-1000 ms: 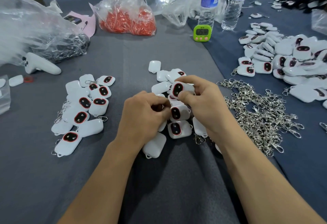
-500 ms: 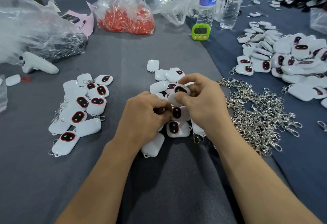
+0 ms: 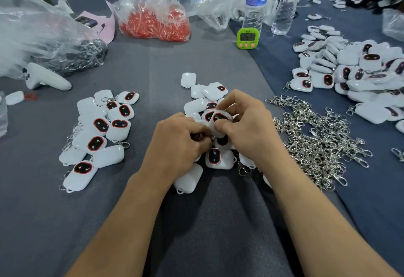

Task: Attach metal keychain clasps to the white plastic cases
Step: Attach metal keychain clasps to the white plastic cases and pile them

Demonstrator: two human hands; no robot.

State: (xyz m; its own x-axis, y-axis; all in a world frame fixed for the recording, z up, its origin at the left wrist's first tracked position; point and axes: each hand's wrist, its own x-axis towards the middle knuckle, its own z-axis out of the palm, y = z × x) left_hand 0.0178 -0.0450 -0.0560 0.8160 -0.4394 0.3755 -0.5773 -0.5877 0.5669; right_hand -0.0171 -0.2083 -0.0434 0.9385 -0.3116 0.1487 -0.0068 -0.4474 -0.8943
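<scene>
Right grip [image 3: 247, 127] around white case [image 3: 219, 121], window up

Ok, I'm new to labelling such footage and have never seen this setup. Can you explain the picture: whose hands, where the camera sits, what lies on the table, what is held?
There is no machine: a person works with two bare hands. The one picture comes from a camera worn on the head, looking forward and down. The right hand pinches a white plastic case with a red-ringed dark oval. The left hand pinches a small metal clasp at the case's lower edge; only a glint shows. On the grey cloth-covered table lie more cases under the hands, a group of cases with clasps at left, a pile of loose silver clasps at right, a green digital timer and a clear bag of red pieces.
</scene>
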